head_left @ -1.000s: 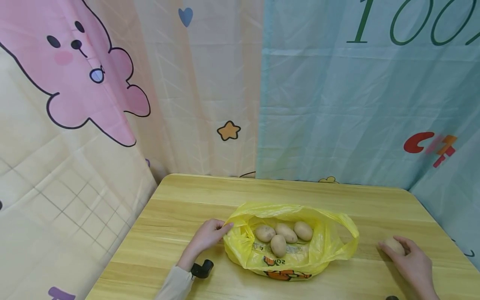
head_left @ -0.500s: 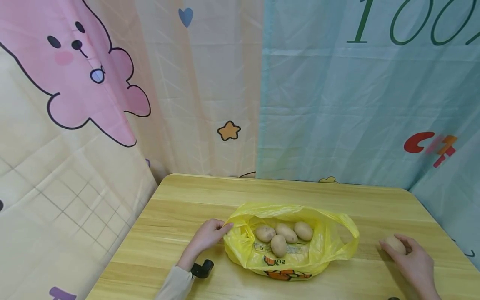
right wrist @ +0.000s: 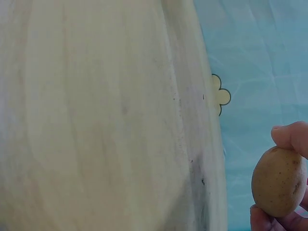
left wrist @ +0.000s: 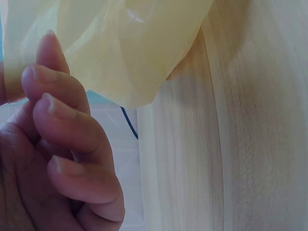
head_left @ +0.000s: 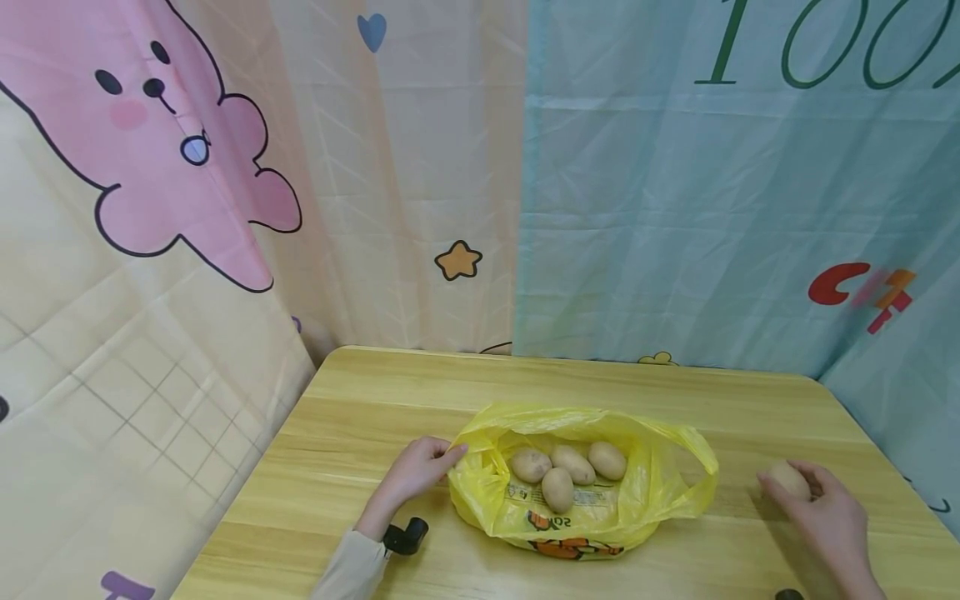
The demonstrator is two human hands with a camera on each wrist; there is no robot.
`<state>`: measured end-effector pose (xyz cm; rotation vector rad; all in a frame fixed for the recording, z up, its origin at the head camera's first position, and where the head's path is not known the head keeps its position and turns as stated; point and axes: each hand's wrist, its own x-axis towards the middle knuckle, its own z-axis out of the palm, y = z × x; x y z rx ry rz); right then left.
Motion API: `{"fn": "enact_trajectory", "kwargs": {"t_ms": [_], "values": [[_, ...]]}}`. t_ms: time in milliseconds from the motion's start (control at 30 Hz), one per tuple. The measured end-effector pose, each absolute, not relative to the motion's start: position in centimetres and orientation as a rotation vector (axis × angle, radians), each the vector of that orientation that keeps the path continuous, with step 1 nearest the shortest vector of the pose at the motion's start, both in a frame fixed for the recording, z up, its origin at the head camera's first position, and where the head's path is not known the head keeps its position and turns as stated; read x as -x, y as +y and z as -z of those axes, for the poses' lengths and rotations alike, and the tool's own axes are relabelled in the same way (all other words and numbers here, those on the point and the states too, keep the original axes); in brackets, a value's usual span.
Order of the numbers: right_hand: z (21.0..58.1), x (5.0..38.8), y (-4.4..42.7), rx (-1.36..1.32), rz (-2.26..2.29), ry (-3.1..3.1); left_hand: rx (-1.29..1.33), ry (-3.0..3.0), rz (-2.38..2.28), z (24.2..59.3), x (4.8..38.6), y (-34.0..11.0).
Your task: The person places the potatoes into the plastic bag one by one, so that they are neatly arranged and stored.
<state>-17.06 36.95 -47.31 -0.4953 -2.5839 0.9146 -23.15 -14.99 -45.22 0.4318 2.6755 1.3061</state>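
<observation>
A yellow plastic bag point(head_left: 570, 533) lies on the table with its mouth spread wide. Inside it rest several potatoes point(head_left: 558, 490), bunched toward the back. My left hand point(head_left: 415, 471) pinches the bag's left rim between thumb and index finger; in the left wrist view its other fingers point(left wrist: 79, 130) are loosely curled beside the yellow film point(left wrist: 130, 48). To the right of the bag, my right hand point(head_left: 828, 517) grips one potato point(head_left: 789, 479) between thumb and fingers. That same potato point(right wrist: 276, 183) shows up close in the right wrist view.
The wooden table point(head_left: 360, 383) has rounded back corners. Printed curtains point(head_left: 405, 167) hang behind it and at both sides. The bag's looped handle point(head_left: 701, 454) sticks out to the right. A black wrist camera mount point(head_left: 406, 537) sits at the left wrist.
The right hand has shifted slightly away from me with the potato in its grip. The left hand and the bag stay where they were.
</observation>
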Motion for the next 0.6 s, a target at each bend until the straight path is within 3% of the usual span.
{"fn": "enact_trajectory", "kwargs": {"t_ms": [600], "values": [[45.5, 16.8, 35.5, 0.386, -0.906, -2.502, -0.449, 2.674, -1.313, 45.2, 23.1, -15.0]]}}
